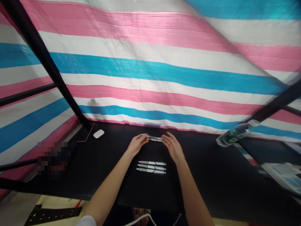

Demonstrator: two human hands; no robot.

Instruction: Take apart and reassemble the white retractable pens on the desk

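Observation:
Both hands are out over a black table [211, 175], holding a white pen [154, 138] between them. My left hand [137, 143] pinches the pen's left end with its fingertips. My right hand [172, 146] touches the pen's right end, fingers curled around it. Nearer to me, three white pens [151, 167] lie side by side in a row on the table, between my forearms.
A small white case [98, 133] sits at the back left by a black frame pole [47, 62]. A clear plastic bottle [236, 133] lies at the right. A striped pink, blue and white tarp [150, 72] hangs behind. White boxes [282, 175] sit far right.

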